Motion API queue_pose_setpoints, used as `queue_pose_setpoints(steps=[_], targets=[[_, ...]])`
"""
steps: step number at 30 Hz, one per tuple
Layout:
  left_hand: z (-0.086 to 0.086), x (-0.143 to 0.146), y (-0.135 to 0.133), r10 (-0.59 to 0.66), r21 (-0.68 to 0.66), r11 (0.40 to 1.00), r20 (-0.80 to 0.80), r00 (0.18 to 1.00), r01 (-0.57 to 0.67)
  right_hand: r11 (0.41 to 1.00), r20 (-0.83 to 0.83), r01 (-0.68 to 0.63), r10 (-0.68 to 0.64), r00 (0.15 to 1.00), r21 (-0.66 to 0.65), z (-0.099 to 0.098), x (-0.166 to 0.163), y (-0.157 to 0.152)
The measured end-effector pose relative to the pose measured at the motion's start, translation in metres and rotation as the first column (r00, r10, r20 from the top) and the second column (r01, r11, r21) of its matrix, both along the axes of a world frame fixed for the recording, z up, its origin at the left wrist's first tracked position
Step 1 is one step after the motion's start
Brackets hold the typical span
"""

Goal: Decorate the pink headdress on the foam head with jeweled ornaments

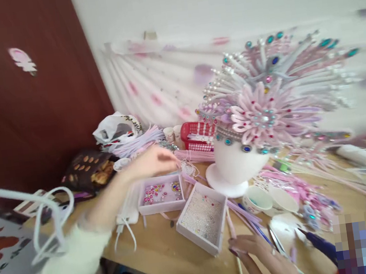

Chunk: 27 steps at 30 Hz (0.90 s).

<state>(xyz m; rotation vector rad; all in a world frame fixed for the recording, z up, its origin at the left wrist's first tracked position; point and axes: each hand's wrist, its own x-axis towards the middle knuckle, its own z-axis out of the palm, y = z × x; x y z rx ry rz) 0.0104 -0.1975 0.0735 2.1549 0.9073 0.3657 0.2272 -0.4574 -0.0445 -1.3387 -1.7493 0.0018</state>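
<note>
My left hand point(155, 161) reaches over a white box of gems point(145, 208), its fingers bent downward and blurred. Whether anything is between those fingers I cannot make out. At the table's front, my right hand point(268, 258) pinches a thin pale pink pipe cleaner point(231, 227) between thumb and fingers. Left of that hand sits a white box of small beads point(201, 213). Behind, on a white foam head point(236, 161), rests a large headdress point(264, 117) of pink, lilac and white stems, with pearls and blue and teal gems.
Scissors point(277, 241) and a dark blue-handled tool point(318, 245) lie by my right hand. Paper cups point(258, 200) stand before the foam head. Toward the back are a red basket point(199, 146) and bundled lilac stems point(139, 142). A white cable point(53, 217) loops at left.
</note>
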Motion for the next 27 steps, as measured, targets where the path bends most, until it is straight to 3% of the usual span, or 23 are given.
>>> queue_pose_setpoints(steps=[2,4,6,8,11,17,19,23,27], targets=[[-0.030,0.033,-0.063,-0.059,-0.288,0.949,0.237,0.970,0.128,1.000,-0.082,0.009,-0.009,0.997,0.005,0.007,-0.008,-0.007],[-0.057,0.057,-0.119,-0.038,-0.491,0.838,0.385,0.922,0.239,0.999,-0.162,0.034,-0.031,0.986,0.015,0.010,-0.017,-0.016],[-0.074,0.072,-0.159,-0.013,-0.623,0.731,0.398,0.917,0.280,0.998,-0.221,0.061,-0.054,0.974,0.022,0.010,-0.023,-0.027],[-0.082,0.080,-0.179,0.057,-0.669,0.700,0.401,0.914,0.250,0.996,-0.265,0.083,-0.072,0.962,0.029,0.007,-0.025,-0.036],[-0.084,0.086,-0.189,0.150,-0.737,0.646,0.380,0.913,0.200,0.991,-0.354,0.128,-0.111,0.929,0.025,0.000,-0.026,-0.047],[-0.090,0.082,-0.188,0.338,-0.892,0.414,0.335,0.879,0.181,0.996,-0.376,0.084,-0.073,0.924,0.013,-0.001,-0.029,-0.049],[-0.095,0.079,-0.186,0.348,-0.908,0.369,0.334,0.876,0.200,0.998,-0.358,0.064,-0.054,0.932,0.015,0.001,-0.028,-0.047],[-0.100,0.077,-0.185,0.342,-0.902,0.380,0.344,0.874,0.206,0.998,-0.363,0.043,-0.026,0.931,0.040,0.000,-0.026,-0.044],[-0.100,0.081,-0.186,0.355,-0.870,0.465,0.355,0.865,0.167,0.995,-0.387,0.050,-0.012,0.922,0.088,-0.012,-0.023,-0.037]])
